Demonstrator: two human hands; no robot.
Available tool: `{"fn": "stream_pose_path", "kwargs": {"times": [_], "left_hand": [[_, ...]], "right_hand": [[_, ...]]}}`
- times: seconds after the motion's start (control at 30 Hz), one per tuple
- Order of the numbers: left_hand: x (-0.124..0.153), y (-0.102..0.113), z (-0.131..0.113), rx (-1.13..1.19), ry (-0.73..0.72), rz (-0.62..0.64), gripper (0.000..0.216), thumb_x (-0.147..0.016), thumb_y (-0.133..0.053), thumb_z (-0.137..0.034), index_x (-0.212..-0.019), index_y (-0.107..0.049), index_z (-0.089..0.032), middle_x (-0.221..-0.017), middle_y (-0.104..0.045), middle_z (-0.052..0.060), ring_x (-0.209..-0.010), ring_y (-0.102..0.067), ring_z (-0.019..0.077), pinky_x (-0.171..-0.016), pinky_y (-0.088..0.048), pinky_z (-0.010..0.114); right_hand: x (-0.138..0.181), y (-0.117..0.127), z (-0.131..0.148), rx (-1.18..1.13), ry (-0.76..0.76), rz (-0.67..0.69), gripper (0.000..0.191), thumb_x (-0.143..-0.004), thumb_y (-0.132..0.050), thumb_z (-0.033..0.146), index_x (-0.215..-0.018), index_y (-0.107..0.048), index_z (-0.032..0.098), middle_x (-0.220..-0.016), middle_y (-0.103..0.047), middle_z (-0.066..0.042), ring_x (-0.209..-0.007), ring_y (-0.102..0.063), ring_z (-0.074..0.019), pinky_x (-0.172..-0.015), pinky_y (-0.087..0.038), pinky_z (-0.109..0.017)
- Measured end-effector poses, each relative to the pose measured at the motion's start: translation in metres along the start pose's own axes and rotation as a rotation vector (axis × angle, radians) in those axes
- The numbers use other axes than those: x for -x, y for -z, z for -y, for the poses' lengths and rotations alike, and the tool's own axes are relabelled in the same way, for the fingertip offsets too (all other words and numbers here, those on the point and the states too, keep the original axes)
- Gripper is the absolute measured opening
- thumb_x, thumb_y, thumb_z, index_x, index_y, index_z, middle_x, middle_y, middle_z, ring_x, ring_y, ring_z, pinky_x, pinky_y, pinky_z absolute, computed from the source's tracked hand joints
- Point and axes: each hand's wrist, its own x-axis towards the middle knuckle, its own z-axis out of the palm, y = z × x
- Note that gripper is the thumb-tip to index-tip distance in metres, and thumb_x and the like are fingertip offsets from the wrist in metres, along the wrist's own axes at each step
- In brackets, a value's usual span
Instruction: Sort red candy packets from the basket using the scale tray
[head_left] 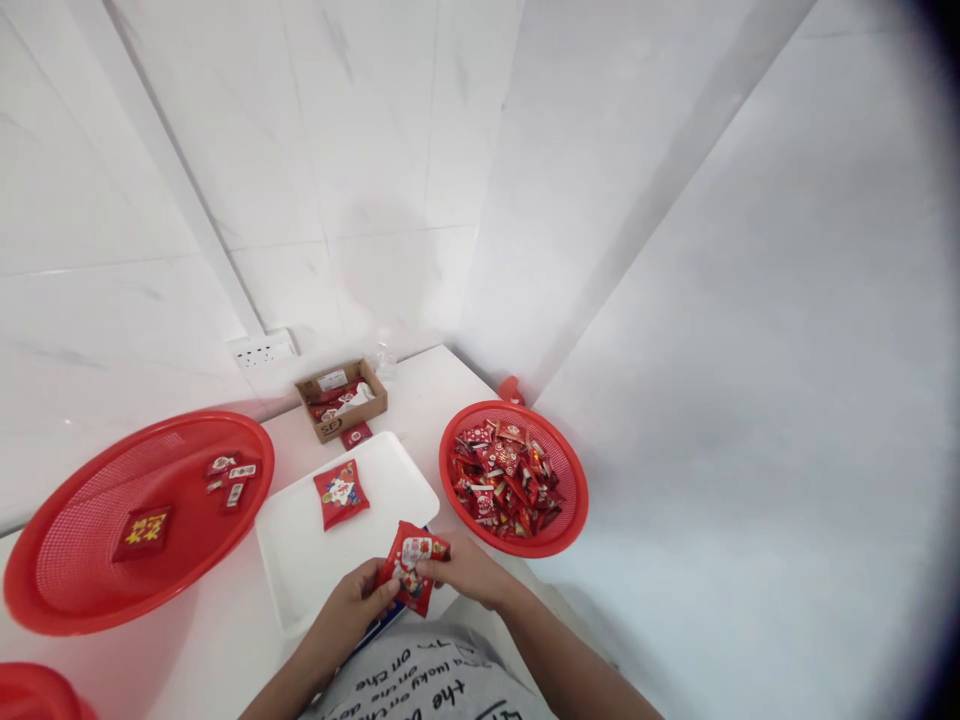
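Observation:
Both my hands hold one red snack packet (412,570) over the near edge of a white tray (300,560). My left hand (351,604) pinches its lower left side, and my right hand (466,570) pinches its right edge, fingers closed on it. Another red packet (341,494) lies flat on the tray's far half. To the right stands a red mesh basket (570,500) filled with several small red wrapped sweets (505,480).
A large red mesh basket (75,570) at the left holds a few small red packets (229,475) and one bigger one (143,532). A small open cardboard box (341,402) sits by the wall under a socket strip (262,348). Another red rim (30,695) shows at the bottom left corner.

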Motion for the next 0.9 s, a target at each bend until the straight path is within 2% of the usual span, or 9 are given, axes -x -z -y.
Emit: {"fn": "stream_pose_path", "kwargs": {"times": [0.13,0.23,0.33,0.43,0.53,0.6,0.67,0.8,0.9], "left_hand": [[-0.002,0.003,0.011,0.036,0.094,-0.076,0.054,-0.063,-0.061,-0.055,-0.103,-0.057,-0.018,-0.082,-0.064,0.003,-0.07,-0.057,0.0168,-0.065,-0.044,0.029],[-0.002,0.009,0.02,0.055,0.113,-0.101,0.051,-0.065,-0.06,-0.055,-0.101,-0.056,-0.019,-0.082,-0.063,0.002,-0.071,-0.056,0.016,-0.066,-0.044,0.029],[-0.001,0.013,0.025,0.061,0.134,-0.122,0.051,-0.065,-0.059,-0.056,-0.1,-0.056,-0.019,-0.082,-0.063,0.002,-0.071,-0.056,0.0156,-0.066,-0.043,0.029],[-0.001,0.015,0.026,0.044,0.163,-0.141,0.053,-0.062,-0.06,-0.058,-0.098,-0.057,-0.019,-0.081,-0.062,0.002,-0.071,-0.056,0.0159,-0.066,-0.043,0.028],[-0.001,0.016,0.028,0.026,0.187,-0.156,0.056,-0.059,-0.06,-0.061,-0.097,-0.057,-0.019,-0.081,-0.062,0.002,-0.071,-0.056,0.0165,-0.065,-0.043,0.029],[-0.001,0.016,0.03,0.024,0.195,-0.165,0.057,-0.058,-0.059,-0.061,-0.097,-0.057,-0.019,-0.081,-0.063,0.002,-0.07,-0.056,0.0166,-0.063,-0.042,0.028],[-0.001,0.017,0.032,0.025,0.194,-0.162,0.056,-0.06,-0.058,-0.06,-0.099,-0.056,-0.019,-0.082,-0.063,0.002,-0.071,-0.056,0.0165,-0.063,-0.042,0.028],[0.003,0.015,0.026,0.032,0.193,-0.16,0.054,-0.061,-0.059,-0.059,-0.098,-0.057,-0.02,-0.082,-0.062,0.002,-0.072,-0.056,0.0166,-0.065,-0.042,0.028],[0.006,0.015,0.02,0.042,0.211,-0.174,0.054,-0.059,-0.061,-0.058,-0.096,-0.058,-0.02,-0.082,-0.063,0.001,-0.073,-0.057,0.0167,-0.067,-0.043,0.028]], "right_hand": [[0.005,0.032,0.004,0.226,0.046,-0.316,0.029,-0.072,-0.058,0.039,-0.087,-0.066,0.016,-0.08,-0.067,-0.002,-0.075,-0.058,-0.0174,-0.073,-0.044,-0.03],[0.01,0.064,0.005,0.408,0.023,-0.587,0.038,-0.076,-0.051,0.042,-0.102,-0.063,0.017,-0.095,-0.068,-0.006,-0.087,-0.06,-0.0214,-0.08,-0.044,-0.032],[0.017,0.091,-0.004,0.68,-0.069,-0.713,0.041,-0.081,-0.042,0.043,-0.106,-0.061,0.017,-0.101,-0.065,-0.01,-0.094,-0.059,-0.0239,-0.08,-0.043,-0.034],[0.025,0.107,-0.02,0.856,-0.162,-0.646,0.041,-0.084,-0.037,0.032,-0.118,-0.055,0.02,-0.116,-0.059,-0.01,-0.105,-0.054,-0.024,-0.083,-0.042,-0.034],[0.029,0.114,-0.035,0.908,-0.198,-0.433,0.047,-0.08,-0.04,0.02,-0.126,-0.05,0.025,-0.128,-0.052,-0.006,-0.116,-0.048,-0.0222,-0.092,-0.038,-0.034],[0.024,0.116,-0.041,0.932,-0.199,-0.33,0.049,-0.078,-0.041,0.017,-0.126,-0.05,0.023,-0.133,-0.047,-0.007,-0.121,-0.043,-0.0221,-0.098,-0.033,-0.034],[0.013,0.117,-0.044,0.957,-0.194,-0.314,0.049,-0.078,-0.042,0.017,-0.126,-0.05,0.021,-0.137,-0.043,-0.009,-0.125,-0.038,-0.0225,-0.101,-0.03,-0.035],[-0.02,0.118,-0.045,1.032,-0.16,-0.372,0.052,-0.078,-0.044,0.018,-0.129,-0.046,0.02,-0.145,-0.027,-0.009,-0.132,-0.025,-0.0251,-0.103,-0.028,-0.037],[-0.043,0.118,-0.05,1.073,-0.214,-0.38,0.05,-0.08,-0.045,0.021,-0.13,-0.045,0.021,-0.15,-0.015,-0.008,-0.135,-0.015,-0.0291,-0.101,-0.03,-0.04]]}}
